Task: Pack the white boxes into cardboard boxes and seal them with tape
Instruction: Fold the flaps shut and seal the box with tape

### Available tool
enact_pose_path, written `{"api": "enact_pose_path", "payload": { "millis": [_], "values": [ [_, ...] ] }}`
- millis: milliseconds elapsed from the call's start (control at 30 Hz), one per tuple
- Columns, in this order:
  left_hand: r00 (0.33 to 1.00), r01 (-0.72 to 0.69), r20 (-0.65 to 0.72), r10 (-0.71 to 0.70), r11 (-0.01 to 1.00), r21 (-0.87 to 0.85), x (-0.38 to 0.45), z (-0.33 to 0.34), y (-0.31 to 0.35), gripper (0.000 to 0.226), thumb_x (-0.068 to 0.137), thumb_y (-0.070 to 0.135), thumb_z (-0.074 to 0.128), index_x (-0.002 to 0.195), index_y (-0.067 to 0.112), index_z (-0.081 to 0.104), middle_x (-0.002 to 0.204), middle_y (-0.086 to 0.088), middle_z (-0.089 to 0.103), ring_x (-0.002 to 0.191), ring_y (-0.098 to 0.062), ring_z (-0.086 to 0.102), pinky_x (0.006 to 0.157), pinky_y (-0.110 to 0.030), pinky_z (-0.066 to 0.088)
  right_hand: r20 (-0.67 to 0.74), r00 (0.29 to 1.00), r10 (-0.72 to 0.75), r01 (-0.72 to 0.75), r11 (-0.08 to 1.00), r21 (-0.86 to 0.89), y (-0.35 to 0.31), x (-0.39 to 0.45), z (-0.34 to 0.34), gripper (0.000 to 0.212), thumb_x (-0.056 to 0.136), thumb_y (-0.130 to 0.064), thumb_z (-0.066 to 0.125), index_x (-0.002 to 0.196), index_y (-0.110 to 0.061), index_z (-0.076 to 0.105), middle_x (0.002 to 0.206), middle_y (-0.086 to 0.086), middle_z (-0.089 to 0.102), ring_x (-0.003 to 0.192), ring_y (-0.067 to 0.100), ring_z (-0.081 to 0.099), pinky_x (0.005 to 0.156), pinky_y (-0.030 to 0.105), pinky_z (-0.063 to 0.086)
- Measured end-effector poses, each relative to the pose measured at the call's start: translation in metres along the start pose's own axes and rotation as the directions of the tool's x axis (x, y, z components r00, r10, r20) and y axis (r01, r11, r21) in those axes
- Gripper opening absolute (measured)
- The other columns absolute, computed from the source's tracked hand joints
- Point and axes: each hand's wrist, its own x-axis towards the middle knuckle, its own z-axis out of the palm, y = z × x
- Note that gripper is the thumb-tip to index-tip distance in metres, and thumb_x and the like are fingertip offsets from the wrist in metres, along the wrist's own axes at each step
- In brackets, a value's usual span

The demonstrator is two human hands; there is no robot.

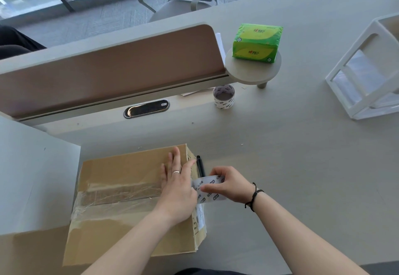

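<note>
Your left hand (176,185) lay flat with straight fingers on the closed cardboard box (121,199), pressing its top near the right edge — nothing gripped. Your right hand (228,185) had fingers and thumb curled round the tape roll (208,190), holding it just off the box's right side, touching the left hand's edge. Clear tape (103,205) already ran along the box's centre seam, wrinkled toward the left end. The box sat on the desk (280,166), near edge, left of centre. A black pen (200,166) lay on the desk against the box's right side, just behind the roll. A second tape roll (224,97) stood upright further back, well apart, under a small round shelf (252,73) carrying a green tissue pack (257,42). White rack (364,76) at far right. No white boxes in view — can't tell whether any were inside.
</note>
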Motion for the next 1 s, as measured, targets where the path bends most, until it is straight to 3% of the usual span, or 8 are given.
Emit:
{"api": "enact_pose_path", "payload": {
  "millis": [133,300,467,667,733,833,900,1000],
  "values": [
    [0.999,-0.026,-0.040,0.026,1.000,-0.011,-0.001,0.003,-0.005,0.072,0.094,0.007,0.042,0.159,0.025,0.015,0.161,0.000,-0.038,0.146,-0.014,-0.038,0.117,-0.036,-0.027,-0.099,0.994,0.047,-0.042,0.998,0.053,-0.002,-0.011,0.009,0.036,0.074,-0.037,0.087,0.092,-0.012,0.066,0.078,-0.002,0.072,0.067,0.009,0.068,0.062,0.028,0.057],
    [0.994,-0.089,-0.082,0.077,0.983,-0.159,-0.005,0.000,-0.015,0.071,0.099,0.015,0.047,0.160,0.023,0.012,0.169,0.001,-0.015,0.151,-0.007,-0.024,0.120,-0.028,-0.019,-0.246,0.963,0.111,-0.124,0.992,-0.036,-0.005,-0.023,0.013,0.042,0.085,-0.053,0.072,0.115,-0.025,0.062,0.108,-0.007,0.068,0.096,0.007,0.066,0.079,0.023,0.054],
    [0.989,-0.124,-0.114,0.098,0.961,-0.246,-0.011,-0.005,-0.019,0.073,0.101,0.023,0.052,0.162,0.024,0.010,0.168,0.012,-0.002,0.144,0.007,-0.016,0.120,-0.021,-0.011,-0.346,0.902,0.258,-0.232,0.966,0.114,-0.012,-0.015,0.007,0.036,0.096,-0.051,0.058,0.114,-0.020,0.063,0.100,-0.007,0.065,0.087,0.005,0.060,0.075,0.022,0.045],
    [0.982,-0.021,-0.180,-0.056,0.916,-0.401,-0.027,-0.004,-0.018,0.059,0.104,0.024,0.049,0.158,0.027,0.025,0.165,0.011,0.025,0.154,-0.003,0.007,0.125,-0.029,0.010,-0.171,0.882,0.439,-0.395,0.887,0.238,-0.004,0.019,-0.010,0.032,0.094,-0.035,0.065,0.111,-0.008,0.068,0.092,0.005,0.067,0.081,0.020,0.062,0.082,0.037,0.056],
    [0.973,0.022,-0.198,-0.117,0.904,-0.426,-0.033,-0.002,-0.018,0.055,0.105,0.024,0.048,0.156,0.028,0.030,0.162,0.012,0.030,0.153,-0.003,0.014,0.125,-0.029,0.015,-0.097,0.884,0.456,-0.419,0.869,0.264,-0.006,0.032,-0.015,0.031,0.093,-0.026,0.069,0.117,-0.006,0.064,0.092,0.007,0.069,0.076,0.020,0.065,0.071,0.035,0.059],
    [0.947,0.086,-0.237,-0.218,0.881,-0.465,-0.041,0.004,-0.012,0.052,0.104,0.023,0.049,0.154,0.031,0.035,0.158,0.017,0.037,0.148,-0.001,0.027,0.121,-0.029,0.025,-0.044,0.896,0.442,-0.440,0.896,0.052,-0.004,0.055,-0.018,0.025,0.089,-0.020,0.073,0.109,-0.007,0.067,0.081,0.004,0.069,0.066,0.016,0.064,0.059,0.027,0.057],
    [0.928,0.113,-0.258,-0.268,0.865,-0.489,-0.046,0.009,-0.006,0.052,0.103,0.019,0.050,0.152,0.031,0.038,0.156,0.019,0.040,0.145,0.001,0.032,0.119,-0.025,0.027,-0.035,0.900,0.434,-0.434,0.890,-0.139,-0.005,0.070,-0.016,0.013,0.084,-0.021,0.074,0.084,-0.011,0.066,0.066,0.000,0.064,0.058,0.017,0.059,0.057,0.025,0.055],
    [0.907,0.150,-0.266,-0.325,0.842,-0.519,-0.054,0.014,0.000,0.050,0.103,0.018,0.051,0.150,0.032,0.041,0.152,0.023,0.042,0.139,0.009,0.034,0.113,-0.015,0.026,-0.008,0.917,0.399,-0.364,0.828,-0.426,-0.010,0.087,-0.008,0.041,0.079,-0.032,0.075,0.060,-0.019,0.042,0.050,-0.003,0.040,0.044,0.015,0.038,0.042,0.020,0.033]
  ]
}}
